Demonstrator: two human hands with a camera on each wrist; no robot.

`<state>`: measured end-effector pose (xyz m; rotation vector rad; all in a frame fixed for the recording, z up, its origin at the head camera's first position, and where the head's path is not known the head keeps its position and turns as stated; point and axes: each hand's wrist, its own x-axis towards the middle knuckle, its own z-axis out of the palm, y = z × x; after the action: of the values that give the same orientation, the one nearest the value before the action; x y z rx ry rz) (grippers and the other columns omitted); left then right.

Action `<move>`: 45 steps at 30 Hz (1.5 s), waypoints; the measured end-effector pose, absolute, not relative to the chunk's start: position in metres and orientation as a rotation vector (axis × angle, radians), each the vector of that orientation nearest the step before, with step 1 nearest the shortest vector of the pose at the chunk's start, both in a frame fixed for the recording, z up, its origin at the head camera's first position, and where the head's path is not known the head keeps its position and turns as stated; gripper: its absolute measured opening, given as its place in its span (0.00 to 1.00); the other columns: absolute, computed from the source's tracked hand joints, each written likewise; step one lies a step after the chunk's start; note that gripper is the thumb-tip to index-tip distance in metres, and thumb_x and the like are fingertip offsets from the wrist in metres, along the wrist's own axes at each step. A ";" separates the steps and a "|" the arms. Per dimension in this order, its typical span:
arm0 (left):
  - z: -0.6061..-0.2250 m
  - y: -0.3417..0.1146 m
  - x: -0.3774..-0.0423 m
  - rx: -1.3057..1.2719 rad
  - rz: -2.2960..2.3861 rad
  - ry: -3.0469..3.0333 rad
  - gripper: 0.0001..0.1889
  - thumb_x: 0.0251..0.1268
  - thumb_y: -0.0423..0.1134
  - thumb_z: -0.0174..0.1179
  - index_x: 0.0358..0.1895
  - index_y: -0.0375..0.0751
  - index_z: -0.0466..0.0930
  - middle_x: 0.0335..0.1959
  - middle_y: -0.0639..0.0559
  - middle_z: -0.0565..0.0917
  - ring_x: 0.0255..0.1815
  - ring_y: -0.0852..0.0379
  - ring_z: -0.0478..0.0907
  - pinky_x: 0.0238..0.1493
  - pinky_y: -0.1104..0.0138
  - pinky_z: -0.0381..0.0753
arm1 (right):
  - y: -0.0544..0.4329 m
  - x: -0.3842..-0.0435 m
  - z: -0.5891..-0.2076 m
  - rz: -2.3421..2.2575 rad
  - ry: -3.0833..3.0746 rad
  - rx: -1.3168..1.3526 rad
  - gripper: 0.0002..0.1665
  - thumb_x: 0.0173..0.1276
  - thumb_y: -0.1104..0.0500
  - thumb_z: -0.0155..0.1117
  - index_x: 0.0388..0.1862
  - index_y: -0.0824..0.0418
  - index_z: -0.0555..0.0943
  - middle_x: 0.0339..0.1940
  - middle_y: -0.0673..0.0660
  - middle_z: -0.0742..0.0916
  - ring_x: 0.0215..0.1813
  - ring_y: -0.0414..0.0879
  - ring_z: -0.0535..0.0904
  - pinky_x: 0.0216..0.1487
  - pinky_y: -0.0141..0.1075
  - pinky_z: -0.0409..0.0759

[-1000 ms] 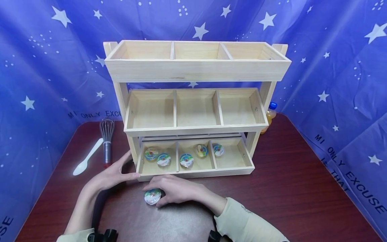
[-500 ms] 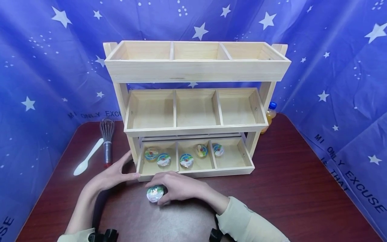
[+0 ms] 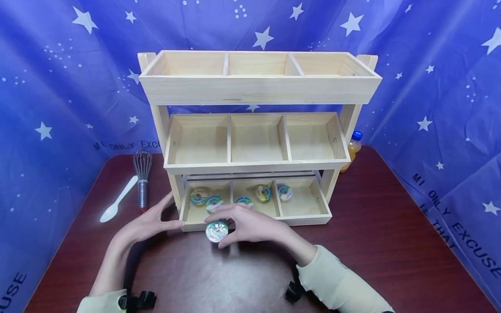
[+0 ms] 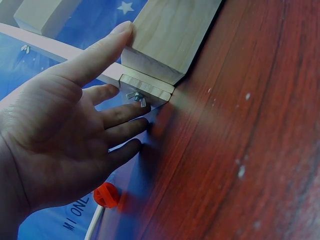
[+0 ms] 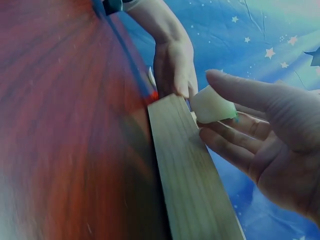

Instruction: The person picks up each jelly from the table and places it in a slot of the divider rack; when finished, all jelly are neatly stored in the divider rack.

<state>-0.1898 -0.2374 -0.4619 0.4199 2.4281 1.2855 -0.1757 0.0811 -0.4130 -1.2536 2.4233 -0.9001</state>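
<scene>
My right hand [image 3: 254, 224] pinches a small jelly cup [image 3: 216, 231] with a foil lid, between thumb and fingers. In the right wrist view the pale cup [image 5: 212, 106] is held above the shelf's front board [image 5: 187, 160]. My left hand [image 3: 146, 224] lies at the lower left corner of the wooden three-tier shelf [image 3: 258, 90]. Its thumb touches the bottom tray's corner. The left wrist view shows its fingers extended beside a wing nut [image 4: 137, 97]. In the bottom tray lie two cups [image 3: 198, 196] at left, two [image 3: 263, 193] in the middle and one [image 3: 285, 192] at right.
A whisk [image 3: 142, 178] and a white spoon [image 3: 118, 200] lie on the dark red table [image 3: 391, 243] left of the shelf. Behind its right side stands a bottle with a blue cap [image 3: 354, 145]. A blue starry curtain [image 3: 426, 87] surrounds the table.
My right hand has lifted the jelly cup from the table and brought it up and right to the bottom tray's front edge. The left hand stays at the corner. The head view shifts slightly.
</scene>
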 end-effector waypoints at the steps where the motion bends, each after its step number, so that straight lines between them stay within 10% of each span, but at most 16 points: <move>1: -0.462 -0.238 -0.190 0.416 1.282 2.428 0.57 0.64 0.49 0.71 0.86 0.50 0.36 0.85 0.35 0.47 0.84 0.33 0.44 0.75 0.29 0.53 | 0.085 -0.177 -0.412 -0.906 2.432 -1.252 0.37 0.58 0.52 0.81 0.67 0.52 0.82 0.69 0.52 0.84 0.74 0.47 0.76 0.76 0.41 0.71; 11: -0.460 -0.238 -0.191 0.395 1.255 2.429 0.57 0.65 0.50 0.71 0.86 0.54 0.35 0.86 0.36 0.46 0.85 0.32 0.43 0.74 0.27 0.52 | 0.122 -0.184 -0.406 -1.007 2.460 -1.188 0.36 0.58 0.55 0.82 0.66 0.56 0.82 0.58 0.49 0.87 0.55 0.38 0.82 0.55 0.32 0.84; 45: -0.464 -0.239 -0.191 0.416 1.295 2.422 0.57 0.64 0.50 0.71 0.86 0.53 0.36 0.86 0.36 0.46 0.84 0.35 0.43 0.76 0.30 0.51 | 0.254 -0.192 -0.411 -0.819 3.031 -0.884 0.32 0.50 0.59 0.85 0.57 0.56 0.86 0.49 0.52 0.91 0.49 0.45 0.84 0.49 0.41 0.82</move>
<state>-0.1906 -0.2388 -0.4635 0.4162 2.4220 1.2945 -0.1922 0.2536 -0.4111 -0.8835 3.0312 -0.8191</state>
